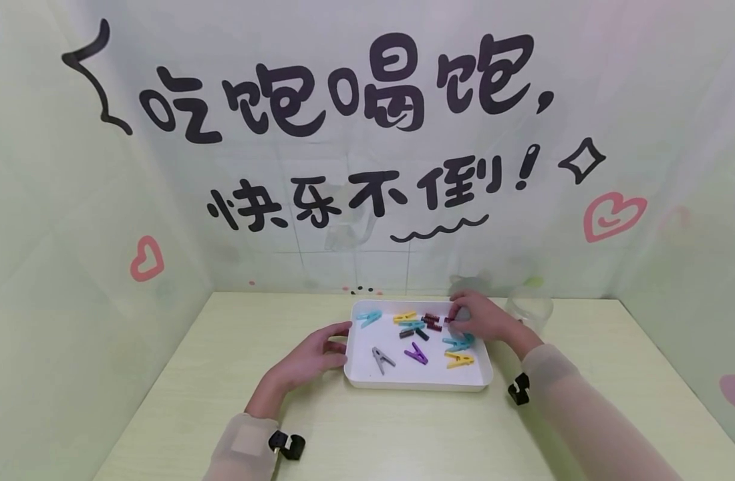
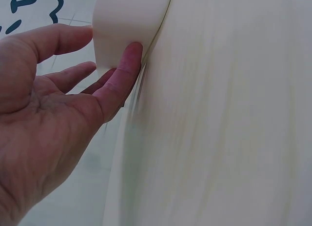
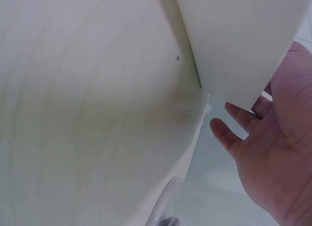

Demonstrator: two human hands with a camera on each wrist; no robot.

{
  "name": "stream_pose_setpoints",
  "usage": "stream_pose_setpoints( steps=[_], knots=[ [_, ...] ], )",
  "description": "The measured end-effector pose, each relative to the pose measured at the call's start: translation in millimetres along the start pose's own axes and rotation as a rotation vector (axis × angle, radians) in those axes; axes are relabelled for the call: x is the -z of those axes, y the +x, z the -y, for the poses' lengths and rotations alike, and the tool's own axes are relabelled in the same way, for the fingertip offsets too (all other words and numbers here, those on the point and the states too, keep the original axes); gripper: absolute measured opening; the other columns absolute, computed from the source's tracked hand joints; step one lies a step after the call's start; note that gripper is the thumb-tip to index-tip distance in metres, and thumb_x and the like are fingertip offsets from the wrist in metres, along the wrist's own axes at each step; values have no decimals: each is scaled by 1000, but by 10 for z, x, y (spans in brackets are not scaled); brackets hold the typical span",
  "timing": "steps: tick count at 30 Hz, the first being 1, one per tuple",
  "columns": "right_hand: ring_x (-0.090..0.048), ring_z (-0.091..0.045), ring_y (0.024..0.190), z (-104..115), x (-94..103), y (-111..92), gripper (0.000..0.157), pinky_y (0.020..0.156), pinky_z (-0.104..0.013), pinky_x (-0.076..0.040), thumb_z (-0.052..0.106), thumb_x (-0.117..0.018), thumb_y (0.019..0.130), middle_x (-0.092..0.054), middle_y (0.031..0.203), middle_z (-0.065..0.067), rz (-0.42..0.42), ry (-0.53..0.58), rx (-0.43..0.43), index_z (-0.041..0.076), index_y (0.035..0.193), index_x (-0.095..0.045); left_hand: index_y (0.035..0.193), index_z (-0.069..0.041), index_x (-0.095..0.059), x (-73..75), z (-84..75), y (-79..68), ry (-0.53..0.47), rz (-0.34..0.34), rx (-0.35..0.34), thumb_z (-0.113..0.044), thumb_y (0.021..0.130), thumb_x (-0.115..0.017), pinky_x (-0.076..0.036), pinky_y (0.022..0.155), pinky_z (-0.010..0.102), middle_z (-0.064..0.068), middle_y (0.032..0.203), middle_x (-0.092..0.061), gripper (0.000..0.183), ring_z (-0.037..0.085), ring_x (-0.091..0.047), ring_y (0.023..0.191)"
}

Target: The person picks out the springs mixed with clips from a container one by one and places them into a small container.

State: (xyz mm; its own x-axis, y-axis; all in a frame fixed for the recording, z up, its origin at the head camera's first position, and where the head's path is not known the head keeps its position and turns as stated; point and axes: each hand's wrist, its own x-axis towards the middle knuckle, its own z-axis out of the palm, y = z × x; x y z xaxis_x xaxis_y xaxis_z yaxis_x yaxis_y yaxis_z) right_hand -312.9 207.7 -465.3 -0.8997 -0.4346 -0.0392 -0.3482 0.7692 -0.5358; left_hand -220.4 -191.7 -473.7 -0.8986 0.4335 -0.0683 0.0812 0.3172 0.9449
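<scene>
A shallow white tray (image 1: 391, 383) lies on the table with small items spread in it. Blue clothespins (image 1: 369, 318), yellow clothespins (image 1: 460, 359), a purple clothespin (image 1: 415, 353) and a grey clothespin (image 1: 383, 361) are among them. Small dark red toothed pieces (image 1: 433, 327) and short dark pieces (image 1: 422, 334) lie near the back. My left hand (image 1: 307, 357) rests its fingers, nearly straight, against the tray's left wall (image 2: 129, 21). Over the back right corner reaches my right hand (image 1: 478, 319), fingertips bent down beside a dark red piece; whether they pinch anything is hidden. The tray wall (image 3: 243, 45) covers those fingertips in the right wrist view.
A clear container (image 1: 530, 310) stands on the table just right of the tray, behind my right wrist. Pale printed curtains (image 1: 283, 267) enclose the back and sides of the light wooden table (image 1: 403, 434). Black clips (image 1: 287, 445) are fastened at both wrists.
</scene>
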Motion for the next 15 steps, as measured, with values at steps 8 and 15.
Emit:
stream_pose_setpoints(
  steps=[8,15],
  knots=[
    [-50,-44,137,77,131,-59,5,115,-62,-40,17,-79,95,-59,144,-20,-81,1,44,18,96,-74,162,2,-37,-5,-7,-9,15,-7,3,-1,102,-64,-55,102,42,22,157,-46,66,36,-58,128],
    [-59,-39,123,127,267,-116,7,107,-61,-48,13,-78,96,-68,124,-12,-158,40,93,13,103,-75,162,2,-37,-3,-10,-6,12,-10,6,0,102,-64,-55,102,42,21,158,-46,66,37,-58,128]
  ],
)
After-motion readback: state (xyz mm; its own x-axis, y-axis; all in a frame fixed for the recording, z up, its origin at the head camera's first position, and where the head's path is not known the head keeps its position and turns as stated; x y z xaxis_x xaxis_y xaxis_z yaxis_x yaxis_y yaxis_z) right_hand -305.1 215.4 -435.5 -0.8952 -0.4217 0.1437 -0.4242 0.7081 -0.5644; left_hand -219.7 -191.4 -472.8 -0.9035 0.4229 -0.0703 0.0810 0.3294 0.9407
